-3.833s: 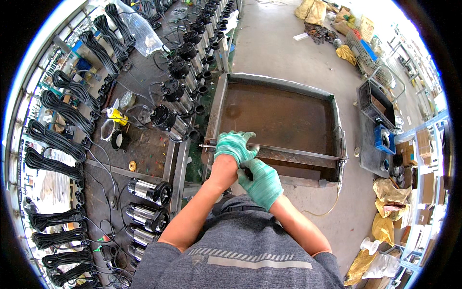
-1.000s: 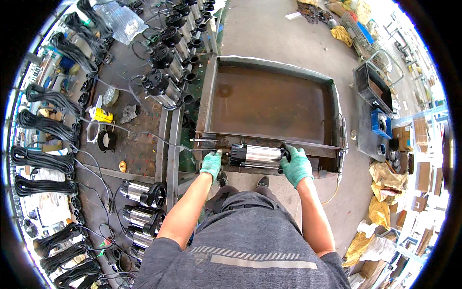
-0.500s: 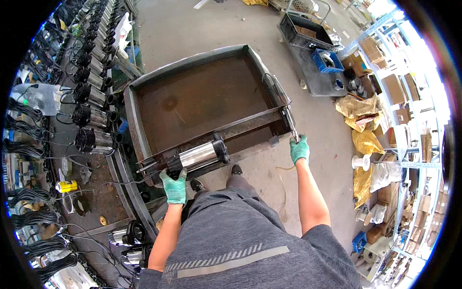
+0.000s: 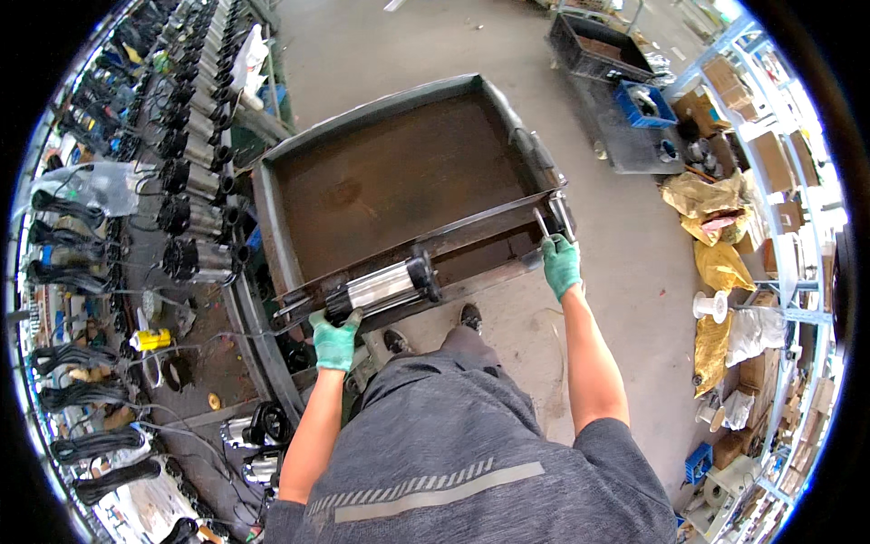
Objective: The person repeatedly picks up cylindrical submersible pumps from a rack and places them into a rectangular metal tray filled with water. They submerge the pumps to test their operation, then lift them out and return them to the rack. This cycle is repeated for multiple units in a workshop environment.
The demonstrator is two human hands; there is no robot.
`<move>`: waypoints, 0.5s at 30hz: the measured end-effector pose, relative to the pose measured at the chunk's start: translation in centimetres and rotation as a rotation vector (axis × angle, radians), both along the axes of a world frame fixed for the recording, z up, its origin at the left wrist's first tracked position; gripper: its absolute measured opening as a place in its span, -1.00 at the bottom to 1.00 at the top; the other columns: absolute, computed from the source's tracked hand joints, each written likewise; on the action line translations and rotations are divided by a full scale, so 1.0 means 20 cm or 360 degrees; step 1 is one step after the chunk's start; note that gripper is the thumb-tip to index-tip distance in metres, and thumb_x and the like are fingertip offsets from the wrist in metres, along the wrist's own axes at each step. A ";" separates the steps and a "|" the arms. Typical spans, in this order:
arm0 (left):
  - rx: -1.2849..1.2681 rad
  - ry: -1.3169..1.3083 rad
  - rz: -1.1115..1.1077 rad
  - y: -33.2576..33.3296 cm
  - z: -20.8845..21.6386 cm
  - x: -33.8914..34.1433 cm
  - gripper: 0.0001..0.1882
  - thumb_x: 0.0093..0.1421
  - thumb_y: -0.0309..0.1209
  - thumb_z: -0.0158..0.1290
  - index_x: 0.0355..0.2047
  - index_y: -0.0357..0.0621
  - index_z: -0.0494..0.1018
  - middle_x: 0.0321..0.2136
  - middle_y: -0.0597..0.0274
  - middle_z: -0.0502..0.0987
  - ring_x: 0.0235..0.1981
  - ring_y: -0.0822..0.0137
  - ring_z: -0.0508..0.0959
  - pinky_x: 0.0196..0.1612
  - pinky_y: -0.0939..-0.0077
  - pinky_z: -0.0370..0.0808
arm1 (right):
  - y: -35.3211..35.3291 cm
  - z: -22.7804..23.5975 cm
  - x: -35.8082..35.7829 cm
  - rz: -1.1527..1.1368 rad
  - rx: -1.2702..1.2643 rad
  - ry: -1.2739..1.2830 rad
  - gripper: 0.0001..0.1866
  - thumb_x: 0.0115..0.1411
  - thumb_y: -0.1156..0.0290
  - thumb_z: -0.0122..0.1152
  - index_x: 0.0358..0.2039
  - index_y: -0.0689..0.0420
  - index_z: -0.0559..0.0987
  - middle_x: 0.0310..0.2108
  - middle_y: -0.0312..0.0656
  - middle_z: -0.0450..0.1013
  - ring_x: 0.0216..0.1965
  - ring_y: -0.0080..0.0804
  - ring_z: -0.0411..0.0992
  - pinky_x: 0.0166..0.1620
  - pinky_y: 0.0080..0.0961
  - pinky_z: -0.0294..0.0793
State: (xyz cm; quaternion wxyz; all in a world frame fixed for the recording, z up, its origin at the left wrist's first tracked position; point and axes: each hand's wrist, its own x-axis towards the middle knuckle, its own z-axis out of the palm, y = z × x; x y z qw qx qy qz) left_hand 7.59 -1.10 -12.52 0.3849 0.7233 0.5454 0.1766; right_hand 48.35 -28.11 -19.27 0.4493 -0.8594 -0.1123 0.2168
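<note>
Grey floor (image 4: 625,245), pale-blue shelving (image 4: 805,315) at right, bright white light (image 4: 816,113) beyond.

Pump (image 4: 381,284): has come onto the near ledge of the tank (image 4: 275,222) since the earliest picture.
Left hand (image 4: 334,343): parted from the right glove it touched at first; now set against the pump's left end.
Right hand (image 4: 561,261): gone from the pump's right end to the tank's near right corner, a little closer in than half a second ago.
Metal rod (image 4: 542,221): now juts up from the right fist, apparently angled away from the corner fitting (image 4: 564,216), though small and blurred.
</note>
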 end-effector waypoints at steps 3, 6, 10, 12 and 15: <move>0.0022 0.0058 0.0003 -0.01 0.01 0.01 -0.17 0.03 -0.10 0.48 0.08 -0.46 0.32 -0.13 -0.10 0.58 -0.10 0.05 0.59 0.04 0.26 0.52 | 0.10 0.19 -0.31 0.0270 0.0355 0.0425 -0.81 0.37 0.40 0.26 -0.06 0.19 0.62 -0.28 -0.34 0.59 -0.30 -0.64 0.43 -0.22 -0.58 0.48; -0.0025 -0.0049 -0.0031 0.01 -0.02 0.00 -0.21 0.04 -0.10 0.48 0.03 -0.39 0.32 -0.13 -0.04 0.59 -0.15 0.13 0.58 0.01 0.29 0.52 | 0.21 0.28 -0.49 0.0670 0.0294 0.0249 -0.75 0.35 0.39 0.29 0.00 0.19 0.63 -0.22 -0.22 0.62 -0.25 -0.53 0.50 -0.18 -0.49 0.52; -0.0120 -0.0053 -0.0040 0.02 -0.01 0.01 -0.15 0.05 -0.06 0.47 0.08 -0.43 0.30 -0.09 -0.09 0.57 -0.09 0.10 0.56 0.06 0.27 0.49 | 0.33 0.17 -0.54 0.0952 0.0293 -0.0133 -0.76 0.29 0.40 0.30 -0.07 0.21 0.64 -0.21 0.03 0.60 -0.21 -0.06 0.55 -0.12 -0.29 0.54; -0.0089 0.0032 -0.0008 0.00 0.02 0.02 -0.15 0.06 -0.06 0.47 0.08 -0.45 0.29 -0.07 -0.11 0.56 -0.07 0.09 0.55 0.08 0.28 0.47 | 0.38 0.21 -0.55 0.1062 0.0262 -0.0209 -0.79 0.29 0.41 0.28 -0.11 0.21 0.64 -0.24 0.04 0.56 -0.20 0.04 0.52 -0.11 -0.24 0.53; -0.0076 0.0105 -0.0023 0.00 0.05 0.04 -0.14 0.07 -0.06 0.46 0.10 -0.46 0.27 -0.04 -0.14 0.54 -0.03 0.09 0.54 0.11 0.28 0.45 | 0.40 0.18 -0.49 0.1205 0.0310 -0.0443 -0.80 0.29 0.41 0.26 -0.12 0.21 0.64 -0.21 0.05 0.55 -0.19 0.05 0.51 -0.12 -0.25 0.52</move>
